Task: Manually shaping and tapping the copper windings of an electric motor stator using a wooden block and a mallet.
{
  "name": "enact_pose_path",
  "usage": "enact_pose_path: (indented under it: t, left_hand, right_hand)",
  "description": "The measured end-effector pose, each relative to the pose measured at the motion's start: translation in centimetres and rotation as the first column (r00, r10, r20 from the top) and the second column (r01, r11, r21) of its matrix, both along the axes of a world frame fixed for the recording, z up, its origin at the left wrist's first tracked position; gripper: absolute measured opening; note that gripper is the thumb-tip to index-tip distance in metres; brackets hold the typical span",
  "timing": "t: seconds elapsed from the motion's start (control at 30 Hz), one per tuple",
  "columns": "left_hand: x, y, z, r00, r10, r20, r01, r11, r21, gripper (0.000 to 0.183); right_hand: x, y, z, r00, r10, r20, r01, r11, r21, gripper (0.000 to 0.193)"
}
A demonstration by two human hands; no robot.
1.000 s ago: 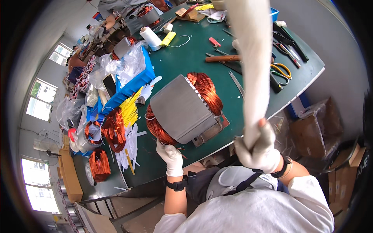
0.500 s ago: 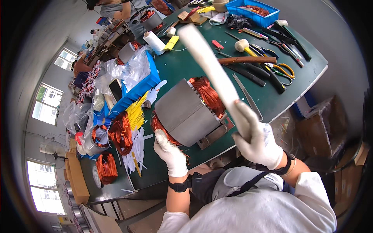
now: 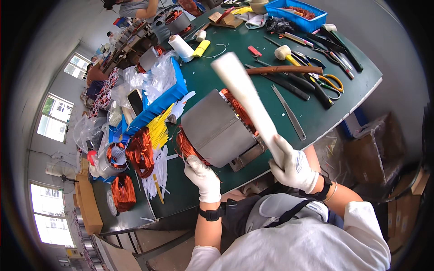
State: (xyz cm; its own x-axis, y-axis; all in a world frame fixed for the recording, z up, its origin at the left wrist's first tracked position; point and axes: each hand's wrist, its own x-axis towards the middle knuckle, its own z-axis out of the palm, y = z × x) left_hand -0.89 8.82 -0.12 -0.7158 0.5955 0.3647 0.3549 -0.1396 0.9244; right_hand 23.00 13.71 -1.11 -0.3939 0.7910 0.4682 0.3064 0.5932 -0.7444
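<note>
A grey motor stator [image 3: 216, 128] lies on its side on the green table, copper wire windings bulging from both ends. My gloved right hand [image 3: 294, 168] is closed round the lower end of a white paddle-shaped bat [image 3: 246, 95]. The bat slants up and left, crossing in front of the far-right winding [image 3: 233, 101] and partly hiding it. At the stator's near-left end, my gloved left hand [image 3: 202, 178] has its fingers curled against the copper winding [image 3: 190, 147]. A metal block [image 3: 247, 157] shows under the stator's right side.
To the right lie a pointed metal blade [image 3: 289, 113], a wooden stick [image 3: 285, 69], a mallet [image 3: 283, 53], scissors [image 3: 332, 83] and several pliers. On the left are a blue bin [image 3: 158, 113], yellow strips [image 3: 160, 128] and copper coils [image 3: 141, 153]. A person [image 3: 135, 9] works at the far end.
The bat's upper end has come down and right, nearer the far-right winding, as my right hand dropped slightly. My left hand has shifted a little right and down, still at the near-left winding.
</note>
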Motion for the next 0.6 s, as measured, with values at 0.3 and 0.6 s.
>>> enact_pose_path:
  t: [0.3,0.6]
  left_hand:
    - [0.7,0.9,6.3,0.940,-0.061,0.337,0.082,0.996,-0.046,0.064]
    - [-3.5,-4.2,-0.7,0.880,-0.468,-0.075,0.450,0.875,-0.177,0.088]
  right_hand:
    - [0.0,0.0,3.3,0.997,-0.002,0.080,-0.017,0.971,0.239,0.077]
    - [-0.1,0.3,2.4,0.997,-0.005,0.080,-0.020,0.948,0.317,0.082]
